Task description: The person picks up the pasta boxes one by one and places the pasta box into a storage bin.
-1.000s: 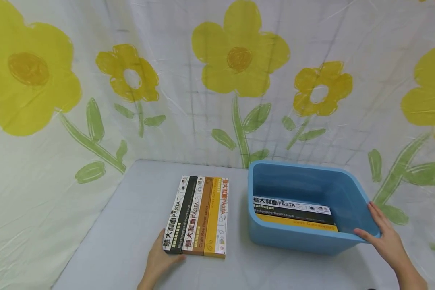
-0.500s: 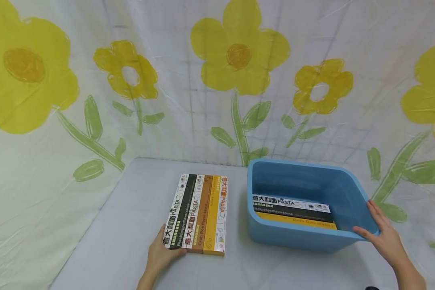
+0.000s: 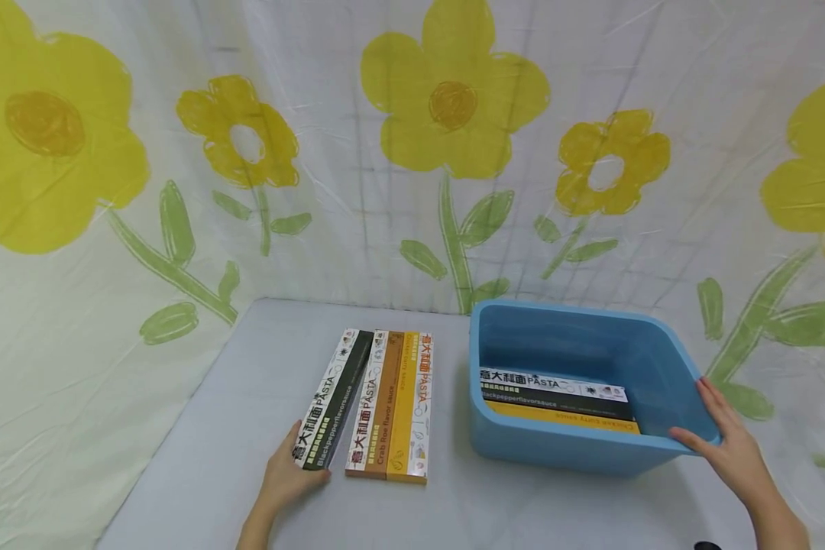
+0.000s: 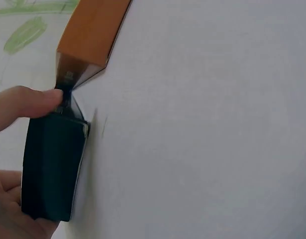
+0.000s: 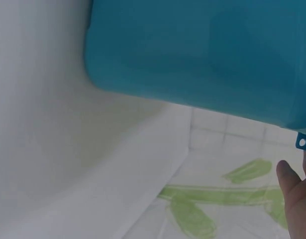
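Observation:
At the table's left, my left hand grips the near end of a black-pepper pasta box. In the left wrist view, its thumb presses one side of the box's dark end and its fingers lie at the other. Right of it lie a brown crab roe pasta box and a yellow chicken curry pasta box, side by side. My right hand holds the near right corner of a blue plastic bin. Inside lie another black-pepper box and another chicken curry box.
The white table backs onto a hanging sheet printed with yellow flowers. A small dark object shows at the bottom edge of the head view. The bin stands at the table's right.
My left hand has moved left with the near end of the black-pepper box, opening a narrow wedge between it and the crab roe box. The right hand and bin stay put.

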Action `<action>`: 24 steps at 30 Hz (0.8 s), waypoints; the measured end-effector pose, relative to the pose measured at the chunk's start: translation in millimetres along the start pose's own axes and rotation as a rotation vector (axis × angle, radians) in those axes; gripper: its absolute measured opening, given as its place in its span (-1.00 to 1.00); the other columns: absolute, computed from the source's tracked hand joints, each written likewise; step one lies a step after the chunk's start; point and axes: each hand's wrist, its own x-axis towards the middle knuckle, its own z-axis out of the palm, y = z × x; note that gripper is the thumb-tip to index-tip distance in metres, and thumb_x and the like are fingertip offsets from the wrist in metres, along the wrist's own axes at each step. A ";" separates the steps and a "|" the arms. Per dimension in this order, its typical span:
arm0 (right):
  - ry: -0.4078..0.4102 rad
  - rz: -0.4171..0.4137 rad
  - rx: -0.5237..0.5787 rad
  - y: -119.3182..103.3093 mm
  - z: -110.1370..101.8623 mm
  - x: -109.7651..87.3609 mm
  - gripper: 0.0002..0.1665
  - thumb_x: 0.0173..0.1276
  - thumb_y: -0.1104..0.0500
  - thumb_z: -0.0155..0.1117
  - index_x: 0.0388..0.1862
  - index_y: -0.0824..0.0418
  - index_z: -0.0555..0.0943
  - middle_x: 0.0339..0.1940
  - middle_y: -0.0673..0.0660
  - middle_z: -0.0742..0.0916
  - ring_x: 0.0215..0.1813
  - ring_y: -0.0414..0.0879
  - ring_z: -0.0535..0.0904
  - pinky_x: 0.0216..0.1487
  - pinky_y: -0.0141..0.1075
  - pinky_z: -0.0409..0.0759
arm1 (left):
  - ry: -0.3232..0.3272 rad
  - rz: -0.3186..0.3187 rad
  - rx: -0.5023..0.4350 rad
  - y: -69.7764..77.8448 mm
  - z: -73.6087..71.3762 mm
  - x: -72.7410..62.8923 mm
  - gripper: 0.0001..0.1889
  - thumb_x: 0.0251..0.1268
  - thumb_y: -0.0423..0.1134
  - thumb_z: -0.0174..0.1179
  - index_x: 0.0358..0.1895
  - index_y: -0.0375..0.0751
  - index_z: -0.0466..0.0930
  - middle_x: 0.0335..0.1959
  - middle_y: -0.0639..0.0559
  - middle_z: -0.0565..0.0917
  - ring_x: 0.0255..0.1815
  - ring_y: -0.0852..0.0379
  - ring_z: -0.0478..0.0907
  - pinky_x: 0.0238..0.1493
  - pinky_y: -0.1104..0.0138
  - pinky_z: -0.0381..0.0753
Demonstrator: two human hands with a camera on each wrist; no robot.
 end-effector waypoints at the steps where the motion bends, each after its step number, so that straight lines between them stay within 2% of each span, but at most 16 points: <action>1: -0.001 0.003 -0.002 -0.4 -0.6 -0.1 0.06 0.40 -0.08 0.20 0.57 0.27 -0.20 0.58 0.33 -0.15 0.44 0.57 -0.23 0.13 0.57 -0.10 | 0.002 -0.011 -0.001 1.4 0.5 0.7 0.18 -0.36 -0.26 0.55 0.42 -0.59 0.03 0.30 -0.55 0.30 0.27 -0.46 0.30 0.25 -0.22 0.26; 8: 0.011 0.004 -0.001 0.4 -0.7 -0.7 0.07 0.40 -0.09 0.20 0.57 0.27 -0.19 0.58 0.33 -0.14 0.43 0.59 -0.21 0.12 0.57 -0.09 | 0.081 -0.107 -0.023 9.3 7.1 2.6 0.11 -0.22 -0.15 0.53 0.41 -0.58 0.08 0.26 -0.55 0.35 0.18 -0.44 0.38 0.17 -0.21 0.34; 17: 0.004 0.014 -0.007 0.7 0.1 0.0 0.08 0.40 -0.10 0.19 0.57 0.27 -0.21 0.56 0.37 -0.15 0.43 0.59 -0.22 0.11 0.58 -0.08 | 0.136 -0.148 -0.043 11.9 7.7 4.9 0.05 -0.31 -0.20 0.57 0.36 -0.54 0.23 0.15 -0.53 0.47 0.06 -0.38 0.47 0.09 -0.18 0.39; 24: 0.003 0.013 -0.008 -0.8 0.5 -0.3 0.08 0.39 -0.10 0.19 0.57 0.27 -0.21 0.56 0.38 -0.14 0.43 0.58 -0.22 0.11 0.57 -0.08 | 0.163 -0.233 -0.111 14.7 7.6 5.3 0.01 -0.36 -0.26 0.55 0.35 -0.47 0.28 0.18 -0.53 0.45 0.08 -0.38 0.43 0.11 -0.19 0.33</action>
